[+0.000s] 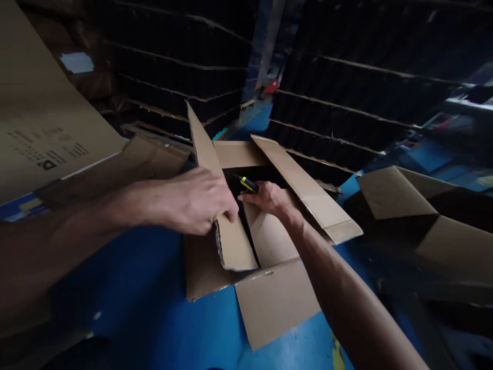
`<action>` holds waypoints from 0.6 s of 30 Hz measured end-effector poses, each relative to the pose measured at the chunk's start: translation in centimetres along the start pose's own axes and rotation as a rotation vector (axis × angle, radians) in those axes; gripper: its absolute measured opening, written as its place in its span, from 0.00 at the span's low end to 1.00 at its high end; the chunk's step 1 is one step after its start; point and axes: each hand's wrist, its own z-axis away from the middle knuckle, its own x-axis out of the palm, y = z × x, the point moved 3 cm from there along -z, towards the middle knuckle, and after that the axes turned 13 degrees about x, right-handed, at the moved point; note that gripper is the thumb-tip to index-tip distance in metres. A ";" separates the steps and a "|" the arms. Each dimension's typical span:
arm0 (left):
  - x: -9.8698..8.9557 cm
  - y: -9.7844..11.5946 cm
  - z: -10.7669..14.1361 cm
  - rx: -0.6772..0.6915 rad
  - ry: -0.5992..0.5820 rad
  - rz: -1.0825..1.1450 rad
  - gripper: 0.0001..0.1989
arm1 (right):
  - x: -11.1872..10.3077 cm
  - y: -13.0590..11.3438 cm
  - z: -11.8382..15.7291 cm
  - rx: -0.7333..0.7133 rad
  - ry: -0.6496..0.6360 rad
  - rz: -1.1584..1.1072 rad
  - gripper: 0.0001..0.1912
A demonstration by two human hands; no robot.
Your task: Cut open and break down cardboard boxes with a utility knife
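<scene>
An open cardboard box (277, 303) stands on the blue floor in front of me, its flaps spread outward. My left hand (200, 200) is closed over the edge of the box's left flap (236, 246), which tilts upward. Inside the opening, my right hand (267, 198) grips a yellow and dark utility knife (249, 184) that points to the left. The right fingers are beside an inner piece of cardboard (271, 234). The box's right flap (308, 187) leans outward past my right wrist. Shadow hides the bottom of the box.
Tall dark stacks with pale layer edges (331, 103) rise behind the box. Another open carton (396, 192) is at the right. A large printed cardboard sheet (50, 113) stands at the left. Farther back, a red object (270, 87) shows in the gap between the stacks.
</scene>
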 end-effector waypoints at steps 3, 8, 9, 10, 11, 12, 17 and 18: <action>0.1 -0.5 -0.1 -0.049 -0.076 -0.037 0.28 | 0.4 0.6 -0.2 -0.001 0.038 -0.083 0.27; -0.5 -0.6 -0.6 0.012 -0.069 -0.034 0.28 | 0.9 4.5 6.7 0.103 0.379 -0.531 0.22; -0.6 -0.5 -0.9 0.017 -0.064 -0.033 0.29 | 1.8 5.6 9.3 0.136 0.438 -0.711 0.23; -0.7 -0.4 -1.1 0.026 -0.064 -0.033 0.30 | 3.2 6.6 12.2 0.205 0.517 -0.848 0.25; -0.9 -0.2 -1.4 0.032 -0.063 -0.036 0.30 | 5.2 7.5 15.0 0.290 0.585 -0.904 0.28; -1.0 -0.1 -1.6 0.037 -0.067 -0.040 0.30 | 7.6 8.1 17.6 0.370 0.593 -0.928 0.31; -1.6 0.1 -3.0 -0.012 -0.137 -0.072 0.22 | 20.1 8.1 24.1 0.602 0.400 -0.949 0.38; -1.7 0.0 -3.3 -0.012 -0.150 -0.076 0.21 | 21.4 7.7 24.1 0.602 0.375 -0.942 0.38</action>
